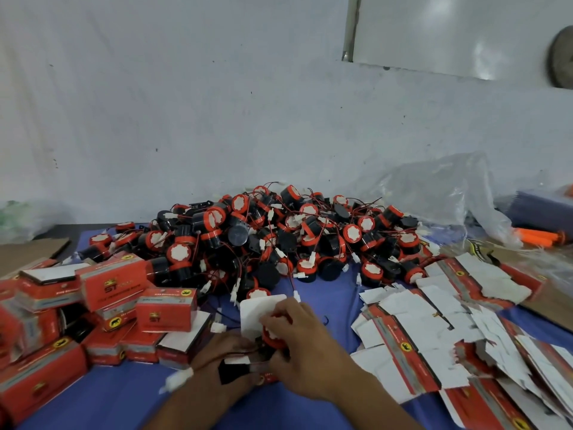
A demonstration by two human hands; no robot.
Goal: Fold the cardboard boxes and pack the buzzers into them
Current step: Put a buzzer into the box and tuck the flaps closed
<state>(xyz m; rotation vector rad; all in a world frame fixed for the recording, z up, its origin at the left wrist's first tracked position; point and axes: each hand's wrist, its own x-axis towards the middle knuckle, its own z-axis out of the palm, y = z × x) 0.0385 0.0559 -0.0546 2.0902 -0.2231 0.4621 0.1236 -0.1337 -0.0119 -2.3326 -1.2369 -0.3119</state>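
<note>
Both hands working at table centre, close to the body, w/ one box (260, 318) between them. Left hand (223, 358) is curling around the box's lower end, fingers closed on it, prob. to brace it so it isn't sliding while the buzzer goes in; a black patch and white tape are showing on the back of that hand. Right hand (305, 342) is coming over the top, fingers bent and pinching a buzzer (274, 335), red rim toward the camera, pressing it into the box mouth. White flap is standing open behind the fingers, left up so the opening stays clear. Judging: insertion step, buzzer approx. half in; how deep exactly, can't tell, fingers are hiding it. A wire connector (218, 327) is lying just left of the box, loose; whether it belongs to this buzzer, unclear. If so, it needs tucking in before the flap closes, else it may snag. Buzzer pile (273, 234) is sitting straight ahead, near reach for the right hand. Flat blanks (440, 330) are fanning out to the right, white sides mostly up, handy for the next fold. Packed boxes (102, 305) are stacking up on the left, so flow seems to be running right to left across the blue cloth (124, 398). Plastic bag (434, 193) is slumping at the wall, back right. Pile still big, so task looks far from done.
</note>
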